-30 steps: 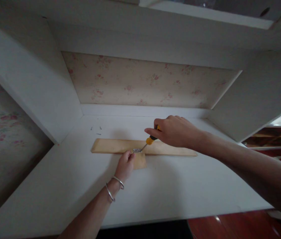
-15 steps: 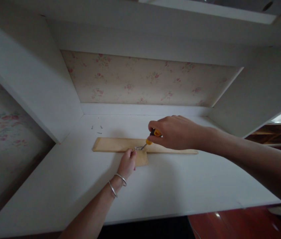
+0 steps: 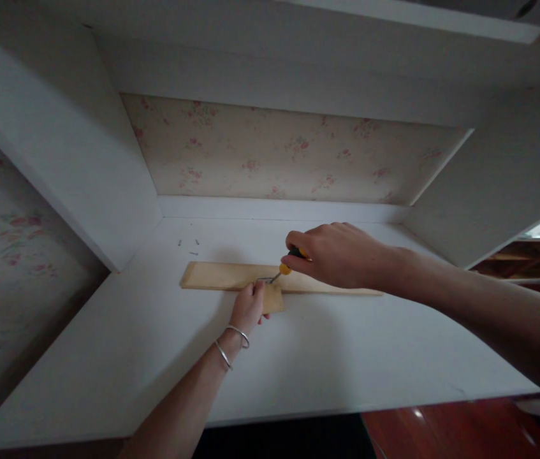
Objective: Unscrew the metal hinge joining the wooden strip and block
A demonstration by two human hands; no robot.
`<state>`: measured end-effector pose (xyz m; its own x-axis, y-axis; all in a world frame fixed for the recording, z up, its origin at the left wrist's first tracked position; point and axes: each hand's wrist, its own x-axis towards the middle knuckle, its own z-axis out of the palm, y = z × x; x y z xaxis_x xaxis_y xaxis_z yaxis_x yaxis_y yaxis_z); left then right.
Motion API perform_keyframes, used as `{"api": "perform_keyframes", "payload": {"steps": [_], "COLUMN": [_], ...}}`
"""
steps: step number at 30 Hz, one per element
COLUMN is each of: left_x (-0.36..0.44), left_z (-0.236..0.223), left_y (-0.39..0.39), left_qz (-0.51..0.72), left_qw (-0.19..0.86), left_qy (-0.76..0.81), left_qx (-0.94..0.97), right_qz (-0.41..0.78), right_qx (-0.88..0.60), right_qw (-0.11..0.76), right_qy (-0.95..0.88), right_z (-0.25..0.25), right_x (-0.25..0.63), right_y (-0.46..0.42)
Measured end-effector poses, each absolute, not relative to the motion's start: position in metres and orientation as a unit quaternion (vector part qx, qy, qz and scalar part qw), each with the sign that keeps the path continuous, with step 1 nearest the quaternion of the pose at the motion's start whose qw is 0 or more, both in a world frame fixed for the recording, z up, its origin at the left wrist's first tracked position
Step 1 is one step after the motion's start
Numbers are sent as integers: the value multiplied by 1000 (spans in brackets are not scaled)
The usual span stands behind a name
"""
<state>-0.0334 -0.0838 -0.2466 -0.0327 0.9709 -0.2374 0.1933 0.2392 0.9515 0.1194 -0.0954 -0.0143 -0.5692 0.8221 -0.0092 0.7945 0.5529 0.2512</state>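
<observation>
My right hand [image 3: 331,254] is closed round the yellow and black handle of a screwdriver [image 3: 285,268]. Its shaft slants down to the left and meets a small metal piece [image 3: 266,280] near the edge of a long wooden board [image 3: 217,275]. A short wooden block [image 3: 273,299] juts out from the board towards me, and my left hand [image 3: 248,305] grips its left side, with the thumb close to the metal piece. Two silver bangles are on my left wrist. I cannot make out the exact form of the metal piece.
Several small screws [image 3: 194,253] lie on the white desktop [image 3: 260,376] behind the board's left end. White side panels [image 3: 83,172] and an overhead shelf enclose the desk. Floral wallpaper [image 3: 274,150] covers the back wall.
My left hand has shifted slightly, its fingers now further round the block and its thumb nearer the metal piece. The screwdriver stays at the metal piece. The view has moved a little.
</observation>
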Motion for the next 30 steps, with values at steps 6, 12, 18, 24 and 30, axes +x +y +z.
{"api": "perform_keyframes", "payload": {"steps": [6,12,18,24,30], "left_x": [-33,-34,-36,-36,-36], "left_z": [-245,-249,-254,-257,-253], "left_y": [-89,-91,-89,-89,-89], "left_qz": [444,472,493,496,489], "left_qw": [452,409,375,358,345], "left_qy": [617,597,588,579,594], "left_qx": [467,503,520,539,538], "right_qz": [93,88,114,76,128], "right_qx": [499,498,526,471,553], "right_qw": [29,19,19,21,31], "right_qy": [861,863,843,878,823], "right_z": [-13,-9,-8,-8,-10], "right_x": [121,131,135,135,135], "right_y": [-98,-103,-111,-104,-95]}}
